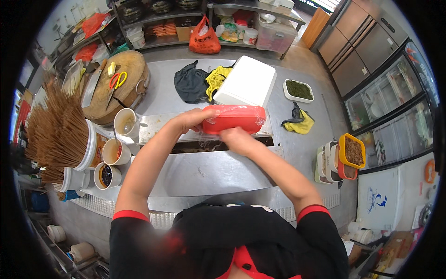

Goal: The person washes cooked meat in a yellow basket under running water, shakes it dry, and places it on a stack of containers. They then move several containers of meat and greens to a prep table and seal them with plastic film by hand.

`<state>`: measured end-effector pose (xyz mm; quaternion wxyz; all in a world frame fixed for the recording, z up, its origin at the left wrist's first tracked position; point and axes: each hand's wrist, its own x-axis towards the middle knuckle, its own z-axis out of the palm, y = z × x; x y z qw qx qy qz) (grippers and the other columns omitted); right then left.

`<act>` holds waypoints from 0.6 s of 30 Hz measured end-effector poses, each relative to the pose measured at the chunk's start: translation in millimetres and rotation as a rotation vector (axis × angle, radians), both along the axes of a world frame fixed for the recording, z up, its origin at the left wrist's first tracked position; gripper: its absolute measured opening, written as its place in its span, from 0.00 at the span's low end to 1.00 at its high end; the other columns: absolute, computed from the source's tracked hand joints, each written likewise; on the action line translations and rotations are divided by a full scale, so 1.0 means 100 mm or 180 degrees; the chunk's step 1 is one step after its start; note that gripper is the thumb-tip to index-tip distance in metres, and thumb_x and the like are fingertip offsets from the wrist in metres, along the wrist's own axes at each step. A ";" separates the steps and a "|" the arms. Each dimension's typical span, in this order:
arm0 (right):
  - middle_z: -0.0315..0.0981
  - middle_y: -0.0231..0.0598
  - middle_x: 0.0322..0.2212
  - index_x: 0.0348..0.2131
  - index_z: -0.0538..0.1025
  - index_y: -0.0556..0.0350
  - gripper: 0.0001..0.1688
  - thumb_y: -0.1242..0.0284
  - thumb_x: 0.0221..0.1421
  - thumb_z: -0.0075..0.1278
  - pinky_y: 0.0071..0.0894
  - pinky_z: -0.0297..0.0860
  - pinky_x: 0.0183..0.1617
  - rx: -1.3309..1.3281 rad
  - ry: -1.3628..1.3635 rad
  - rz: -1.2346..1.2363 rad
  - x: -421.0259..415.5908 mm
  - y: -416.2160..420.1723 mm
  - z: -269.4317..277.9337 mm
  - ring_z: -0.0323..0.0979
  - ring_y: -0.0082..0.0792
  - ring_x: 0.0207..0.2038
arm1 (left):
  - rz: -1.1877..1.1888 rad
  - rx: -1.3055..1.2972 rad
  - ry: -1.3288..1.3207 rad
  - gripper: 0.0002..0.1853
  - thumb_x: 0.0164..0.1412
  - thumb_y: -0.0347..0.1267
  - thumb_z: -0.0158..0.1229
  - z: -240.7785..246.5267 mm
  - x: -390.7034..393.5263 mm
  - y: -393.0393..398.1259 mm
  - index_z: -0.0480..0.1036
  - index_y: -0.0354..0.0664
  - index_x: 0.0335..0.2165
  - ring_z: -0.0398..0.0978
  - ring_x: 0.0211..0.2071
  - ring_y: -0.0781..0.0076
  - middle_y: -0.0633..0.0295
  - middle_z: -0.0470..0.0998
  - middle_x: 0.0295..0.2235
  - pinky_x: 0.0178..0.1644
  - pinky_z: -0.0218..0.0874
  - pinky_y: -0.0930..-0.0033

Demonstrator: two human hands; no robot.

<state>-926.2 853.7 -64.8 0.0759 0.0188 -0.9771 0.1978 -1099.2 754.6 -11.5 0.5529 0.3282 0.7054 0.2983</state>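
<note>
A red plastic container [232, 122] with clear plastic wrap over it is tilted above the slot in the steel counter. My left hand [195, 120] grips its left end, thumb on the upper side. Against its lower edge is my right hand [238, 139], blurred, its fingers curled by the loose wrap; whether they pinch the wrap cannot be told. Behind the container lies a white lidded box [247, 82], with a yellow cloth [217, 80] and a dark cloth [191, 83] beside it. A white tray of chopped greens [298, 90] sits farther right, above a yellow and grey glove or cloth [301, 122].
On the left stand a round wooden chopping block [134, 66] with a cleaver [93, 87] and scissors [117, 81], paper tubs [116, 151], and a bucket of thin brown sticks [89, 146]. Stacked food containers [352, 150] are at the right edge. An open slot [195, 148] crosses the counter.
</note>
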 end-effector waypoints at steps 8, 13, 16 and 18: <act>0.70 0.50 0.28 0.27 0.71 0.65 0.09 0.77 0.45 0.41 0.40 0.66 0.35 -0.0281 -0.0386 0.0028 -0.59 -0.71 0.15 0.70 0.46 0.33 | 0.0191 0.0095 -0.0170 0.39 0.40 0.59 0.49 0.01 0.04 0.04 0.67 0.38 0.41 0.70 0.31 0.63 0.53 0.72 0.33 0.37 0.60 0.64; 0.72 0.40 0.23 0.32 0.72 0.60 0.10 0.73 0.47 0.49 0.26 0.68 0.27 -0.1872 0.1416 -0.0561 0.17 -0.42 0.66 0.71 0.27 0.22 | 0.0125 0.0160 -0.0422 0.33 0.45 0.55 0.50 -0.04 0.03 -0.07 0.67 0.39 0.41 0.69 0.30 0.72 0.59 0.70 0.35 0.34 0.63 0.69; 0.69 0.37 0.20 0.31 0.72 0.61 0.21 0.60 0.53 0.39 0.23 0.67 0.23 -0.1992 0.1271 -0.3078 0.61 0.17 0.80 0.69 0.25 0.20 | 0.0229 0.0483 -0.0339 0.33 0.45 0.53 0.51 -0.11 0.10 -0.20 0.66 0.38 0.41 0.69 0.32 0.72 0.57 0.70 0.36 0.37 0.62 0.69; 0.70 0.42 0.21 0.34 0.69 0.68 0.28 0.57 0.53 0.37 0.32 0.66 0.23 -0.2536 0.0379 -0.3393 0.75 0.55 0.54 0.69 0.33 0.19 | 0.0272 0.0820 0.0138 0.36 0.40 0.52 0.55 -0.09 0.24 -0.22 0.66 0.33 0.40 0.68 0.36 0.66 0.54 0.70 0.36 0.42 0.60 0.68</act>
